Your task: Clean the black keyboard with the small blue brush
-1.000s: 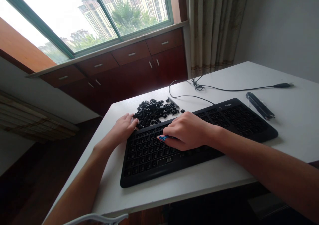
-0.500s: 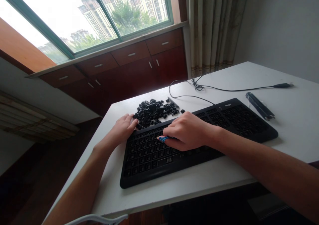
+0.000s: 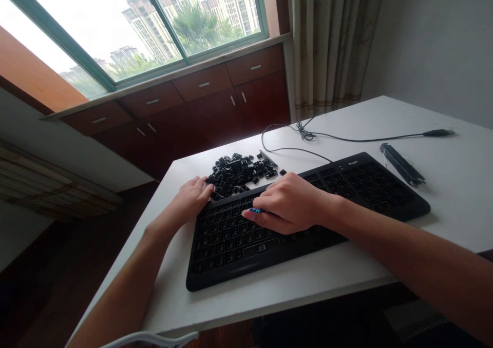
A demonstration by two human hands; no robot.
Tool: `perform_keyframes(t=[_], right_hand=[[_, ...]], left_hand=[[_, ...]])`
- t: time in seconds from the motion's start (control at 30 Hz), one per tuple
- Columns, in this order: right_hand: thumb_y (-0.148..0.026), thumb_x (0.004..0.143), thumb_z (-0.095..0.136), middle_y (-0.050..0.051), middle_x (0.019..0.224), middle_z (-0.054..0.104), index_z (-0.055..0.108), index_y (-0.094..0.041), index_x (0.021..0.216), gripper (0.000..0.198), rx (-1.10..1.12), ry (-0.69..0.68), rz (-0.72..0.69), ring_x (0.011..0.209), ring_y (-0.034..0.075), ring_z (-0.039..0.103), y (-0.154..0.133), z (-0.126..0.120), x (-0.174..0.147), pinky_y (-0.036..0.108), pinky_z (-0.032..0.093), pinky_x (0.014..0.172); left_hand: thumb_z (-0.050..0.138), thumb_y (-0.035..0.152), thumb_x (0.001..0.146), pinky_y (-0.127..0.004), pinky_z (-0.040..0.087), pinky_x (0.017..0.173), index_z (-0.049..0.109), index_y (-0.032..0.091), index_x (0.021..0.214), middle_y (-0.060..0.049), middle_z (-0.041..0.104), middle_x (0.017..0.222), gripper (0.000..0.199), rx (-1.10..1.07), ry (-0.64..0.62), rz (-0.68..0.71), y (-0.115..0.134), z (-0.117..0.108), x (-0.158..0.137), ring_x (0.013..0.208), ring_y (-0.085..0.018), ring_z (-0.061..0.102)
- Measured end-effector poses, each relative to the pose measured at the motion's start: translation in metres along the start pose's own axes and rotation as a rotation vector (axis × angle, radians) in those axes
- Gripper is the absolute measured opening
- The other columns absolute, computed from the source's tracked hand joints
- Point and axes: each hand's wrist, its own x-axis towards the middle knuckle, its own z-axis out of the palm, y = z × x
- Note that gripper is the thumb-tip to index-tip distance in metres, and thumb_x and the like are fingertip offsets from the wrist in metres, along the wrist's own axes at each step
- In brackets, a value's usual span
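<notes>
Behind the white table (image 3: 458, 178), daylight enters through a window (image 3: 96, 30). A keyboard (image 3: 239, 232) bare of keycaps lies on the table; loose black keycaps (image 3: 231, 173) are heaped just beyond its far left. Over its left half, the right hand (image 3: 288, 204) keeps its grip closed around a blue implement, mostly hidden (image 3: 256, 211). Less of it shows than half a second ago; a fingertip (image 3: 246, 214) now covers its end, so the work seems to stay at one spot. The left hand (image 3: 188, 199) rests loosely open beside the heap.
</notes>
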Motion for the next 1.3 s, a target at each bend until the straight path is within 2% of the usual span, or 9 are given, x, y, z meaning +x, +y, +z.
perform_keyframes(t=[0.2,0.3,0.4,0.57,0.7,0.83,0.93,1.13,1.3], right_hand=[[-0.043,0.103,0.03,-0.002,0.054,0.054,0.059,-0.017,0.065,0.055,-0.011,0.098,-0.002,0.049,0.008,0.044,-0.0008,-0.0018,0.0003,0.027,0.02,0.052],[-0.041,0.103,0.031,-0.003,0.054,0.052,0.059,-0.017,0.066,0.053,0.004,0.131,-0.013,0.049,0.008,0.041,-0.0004,-0.0024,-0.0001,0.027,0.021,0.052],[-0.042,0.103,0.032,-0.003,0.054,0.051,0.058,-0.017,0.065,0.053,-0.013,0.121,-0.004,0.048,0.008,0.039,-0.0001,-0.0012,-0.0006,0.027,0.02,0.052],[-0.041,0.104,0.032,-0.002,0.055,0.054,0.059,-0.016,0.067,0.052,-0.071,0.115,0.05,0.048,0.009,0.042,0.0012,0.0027,-0.0004,0.028,0.018,0.051],[-0.041,0.104,0.034,-0.001,0.061,0.062,0.061,-0.017,0.074,0.047,-0.092,0.123,0.097,0.052,0.009,0.049,0.0034,0.004,0.0005,0.028,0.019,0.052],[-0.043,0.103,0.033,-0.002,0.054,0.057,0.06,-0.017,0.07,0.05,-0.104,0.181,0.129,0.048,0.009,0.044,0.0039,0.0032,0.0008,0.028,0.019,0.051],[-0.042,0.103,0.034,-0.003,0.054,0.053,0.057,-0.016,0.066,0.051,-0.062,0.182,0.099,0.048,0.008,0.04,0.003,0.0018,0.0005,0.027,0.019,0.051],[-0.041,0.104,0.032,-0.004,0.051,0.047,0.052,-0.016,0.06,0.054,-0.034,0.156,0.072,0.046,0.007,0.035,0.0025,-0.001,0.0,0.027,0.018,0.05],[-0.043,0.104,0.032,-0.003,0.052,0.052,0.056,-0.016,0.063,0.054,-0.051,0.143,0.101,0.046,0.008,0.037,0.0039,0.0019,-0.0003,0.027,0.018,0.051]], left_hand=[[0.018,0.051,0.096,-0.046,0.028,0.116,0.044,0.001,0.141,-0.023,0.047,0.148,0.072,0.007,-0.018,0.013,0.0017,-0.0025,-0.002,0.145,-0.033,0.033],[0.021,0.047,0.096,-0.047,0.031,0.114,0.049,0.004,0.137,-0.022,0.051,0.145,0.066,0.02,0.007,0.05,-0.0001,-0.0013,-0.0022,0.143,-0.033,0.036],[0.022,0.046,0.096,-0.048,0.034,0.112,0.054,0.01,0.134,-0.018,0.055,0.141,0.061,0.032,0.037,0.083,-0.0018,-0.0001,-0.0021,0.14,-0.032,0.04],[0.017,0.048,0.096,-0.047,0.03,0.115,0.046,0.0,0.139,-0.025,0.05,0.145,0.071,0.029,0.001,0.073,0.0001,-0.0017,-0.0023,0.143,-0.034,0.035],[0.022,0.049,0.096,-0.047,0.031,0.115,0.045,0.002,0.143,-0.021,0.052,0.145,0.069,0.004,0.019,0.024,0.0006,-0.0013,-0.0024,0.143,-0.034,0.037],[0.027,0.045,0.095,-0.048,0.032,0.115,0.049,0.006,0.141,-0.02,0.055,0.143,0.064,0.02,0.055,0.067,-0.0029,0.0017,-0.0026,0.143,-0.035,0.037],[0.027,0.044,0.096,-0.048,0.032,0.115,0.05,0.009,0.141,-0.017,0.056,0.142,0.061,0.031,0.054,0.087,-0.0044,0.0024,-0.0024,0.142,-0.034,0.038],[0.028,0.044,0.096,-0.048,0.032,0.115,0.049,0.007,0.141,-0.019,0.053,0.146,0.063,0.029,0.044,0.064,-0.0024,0.0002,-0.0029,0.143,-0.034,0.037],[0.025,0.045,0.096,-0.049,0.032,0.116,0.045,0.001,0.143,-0.023,0.051,0.146,0.068,0.011,0.042,0.043,0.0022,-0.0022,-0.0039,0.143,-0.035,0.037]])
